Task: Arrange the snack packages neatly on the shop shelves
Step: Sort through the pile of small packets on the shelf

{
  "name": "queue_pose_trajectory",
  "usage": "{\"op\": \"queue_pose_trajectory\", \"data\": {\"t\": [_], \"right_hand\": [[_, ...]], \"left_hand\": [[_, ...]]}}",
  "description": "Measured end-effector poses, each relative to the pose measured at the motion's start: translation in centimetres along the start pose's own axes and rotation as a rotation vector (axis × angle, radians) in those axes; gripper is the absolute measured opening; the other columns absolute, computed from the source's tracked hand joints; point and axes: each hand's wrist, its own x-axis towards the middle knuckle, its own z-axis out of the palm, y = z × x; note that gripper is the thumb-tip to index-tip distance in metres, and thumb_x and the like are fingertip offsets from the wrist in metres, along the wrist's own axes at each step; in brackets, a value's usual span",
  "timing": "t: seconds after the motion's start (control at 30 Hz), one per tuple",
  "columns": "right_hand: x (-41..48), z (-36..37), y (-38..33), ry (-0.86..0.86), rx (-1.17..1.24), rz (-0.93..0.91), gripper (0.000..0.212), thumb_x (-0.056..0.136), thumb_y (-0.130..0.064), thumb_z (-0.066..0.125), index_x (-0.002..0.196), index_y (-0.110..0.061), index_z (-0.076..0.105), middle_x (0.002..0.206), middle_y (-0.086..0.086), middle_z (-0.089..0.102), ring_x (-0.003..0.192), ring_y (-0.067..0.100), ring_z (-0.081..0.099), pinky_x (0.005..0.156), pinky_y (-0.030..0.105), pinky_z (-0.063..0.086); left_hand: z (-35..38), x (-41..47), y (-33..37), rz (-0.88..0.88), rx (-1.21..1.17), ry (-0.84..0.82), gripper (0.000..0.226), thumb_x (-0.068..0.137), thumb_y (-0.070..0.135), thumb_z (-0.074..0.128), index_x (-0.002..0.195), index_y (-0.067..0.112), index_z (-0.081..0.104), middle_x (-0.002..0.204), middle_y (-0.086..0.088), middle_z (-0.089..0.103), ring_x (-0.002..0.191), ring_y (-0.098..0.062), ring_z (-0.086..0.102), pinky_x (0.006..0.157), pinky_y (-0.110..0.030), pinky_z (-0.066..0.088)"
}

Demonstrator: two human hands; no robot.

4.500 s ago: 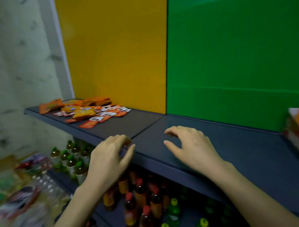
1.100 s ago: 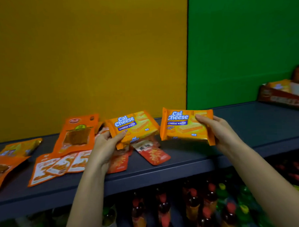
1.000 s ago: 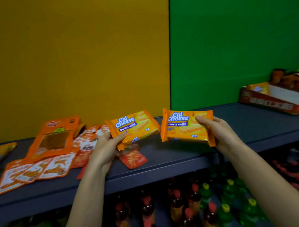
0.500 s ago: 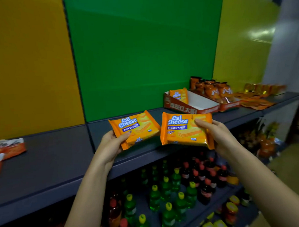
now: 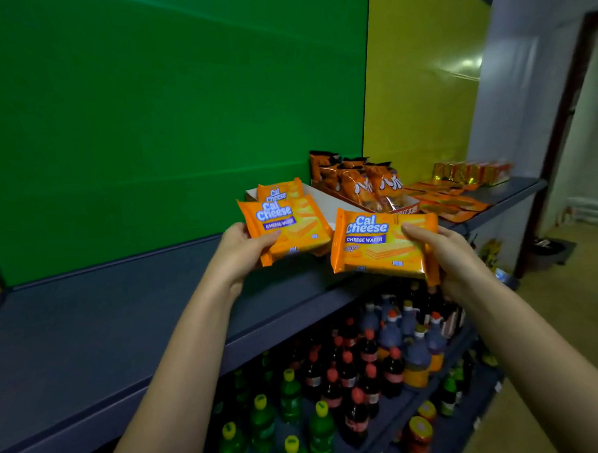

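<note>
The left hand (image 5: 239, 253) grips the left pack (image 5: 287, 228) of cheese wafers by its near left corner. The right hand (image 5: 442, 254) grips the right pack (image 5: 377, 247) by its right end, thumb on its face. Both packs are held side by side over the front edge of the shelf (image 5: 106, 320). Just beyond them a third pack (image 5: 279, 191) stands in a white box (image 5: 322, 199). Orange bags (image 5: 361, 186) stand further right, and bottles (image 5: 365, 360) crowd below.

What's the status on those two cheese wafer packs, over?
Left hand gripping one cheese wafer pack; right hand gripping a second pack. Both held above the shelf, near the open box holding a third pack. Path to box looks clear.
</note>
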Motion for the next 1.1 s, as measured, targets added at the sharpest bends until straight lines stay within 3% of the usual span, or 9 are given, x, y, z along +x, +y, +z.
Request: {"op": "queue_pose_trajectory", "data": {"t": [0.2, 0.33, 0.47, 0.57, 0.63, 0.77, 0.87, 1.0, 1.1], "right_hand": [[9.0, 0.5, -2.0, 0.000, 0.047, -0.081, 0.021, 0.085, -0.019, 0.065, 0.104, -0.017, 0.058, 0.090, 0.006, 0.069, 0.055, 0.012, 0.069, 0.052, 0.028, 0.058], [14.0, 1.7, -3.2, 0.002, 0.009, -0.169, 0.030, 0.086, -0.021, 0.064, 0.114, -0.013, 0.057, 0.102, 0.008, 0.066, 0.073, 0.017, 0.066, 0.058, 0.030, 0.057], [18.2, 3.1, -3.9, -0.028, -0.059, -0.233, 0.035, 0.087, -0.018, 0.064, 0.118, -0.008, 0.053, 0.116, 0.013, 0.063, 0.098, 0.027, 0.064, 0.082, 0.042, 0.055], [20.7, 4.2, -4.1, -0.094, -0.121, -0.264, 0.033, 0.087, -0.017, 0.064, 0.117, -0.010, 0.051, 0.119, 0.014, 0.062, 0.104, 0.029, 0.063, 0.093, 0.048, 0.050], [22.4, 5.0, -3.8, -0.141, -0.163, -0.280, 0.028, 0.087, -0.018, 0.063, 0.112, -0.014, 0.050, 0.119, 0.012, 0.062, 0.105, 0.029, 0.062, 0.094, 0.048, 0.050], [25.5, 6.8, -2.9, -0.216, -0.151, -0.283, 0.025, 0.088, -0.017, 0.063, 0.107, -0.018, 0.047, 0.115, 0.011, 0.061, 0.103, 0.028, 0.062, 0.089, 0.043, 0.052], [27.5, 8.1, -2.5, -0.295, -0.151, -0.279, 0.023, 0.089, -0.014, 0.061, 0.106, -0.016, 0.046, 0.114, 0.012, 0.061, 0.102, 0.028, 0.062, 0.086, 0.042, 0.053], [29.3, 9.3, -1.1, -0.395, -0.153, -0.259, 0.021, 0.090, -0.010, 0.058, 0.105, -0.016, 0.045, 0.104, 0.008, 0.061, 0.086, 0.019, 0.061, 0.067, 0.030, 0.052], [30.0, 10.1, 0.1, -0.474, -0.151, -0.227, 0.025, 0.089, -0.008, 0.059, 0.108, -0.017, 0.045, 0.107, 0.010, 0.061, 0.090, 0.022, 0.062, 0.079, 0.039, 0.054]], "left_hand": [[3.9, 9.5, 2.9, 0.085, 0.157, 0.039, 0.022, 0.085, 0.002, 0.059, 0.108, 0.004, 0.060, 0.100, -0.014, 0.064, 0.067, -0.015, 0.059, 0.064, -0.029, 0.051], [4.8, 14.8, 3.0, 0.056, 0.264, 0.066, 0.024, 0.085, -0.001, 0.059, 0.108, 0.006, 0.056, 0.108, -0.017, 0.063, 0.087, -0.024, 0.060, 0.079, -0.039, 0.053], [5.0, 18.6, 1.2, -0.002, 0.400, 0.160, 0.037, 0.083, -0.002, 0.059, 0.118, -0.003, 0.047, 0.116, -0.021, 0.061, 0.087, -0.023, 0.057, 0.067, -0.035, 0.050], [5.4, 20.3, -0.4, -0.048, 0.485, 0.221, 0.044, 0.083, 0.002, 0.060, 0.122, 0.000, 0.041, 0.123, -0.019, 0.056, 0.105, -0.028, 0.057, 0.091, -0.040, 0.050], [5.8, 21.2, -1.0, -0.050, 0.553, 0.252, 0.043, 0.083, 0.005, 0.061, 0.120, 0.003, 0.040, 0.125, -0.019, 0.055, 0.113, -0.031, 0.055, 0.098, -0.042, 0.046], [6.9, 22.7, -1.6, -0.010, 0.731, 0.282, 0.034, 0.083, 0.008, 0.058, 0.109, 0.011, 0.038, 0.121, -0.019, 0.057, 0.114, -0.032, 0.053, 0.095, -0.037, 0.044], [7.9, 23.2, -2.2, -0.022, 0.863, 0.274, 0.041, 0.085, 0.009, 0.055, 0.120, 0.003, 0.036, 0.118, -0.020, 0.055, 0.116, -0.030, 0.047, 0.089, -0.033, 0.038], [7.8, 23.6, -2.8, -0.021, 1.076, 0.334, 0.043, 0.081, 0.014, 0.060, 0.115, -0.002, 0.040, 0.114, -0.023, 0.058, 0.117, -0.036, 0.046, 0.086, -0.036, 0.040], [6.9, 23.5, -3.0, -0.023, 1.211, 0.368, 0.048, 0.070, 0.027, 0.075, 0.104, 0.003, 0.053, 0.110, -0.019, 0.062, 0.107, -0.035, 0.052, 0.081, -0.037, 0.043]]}}
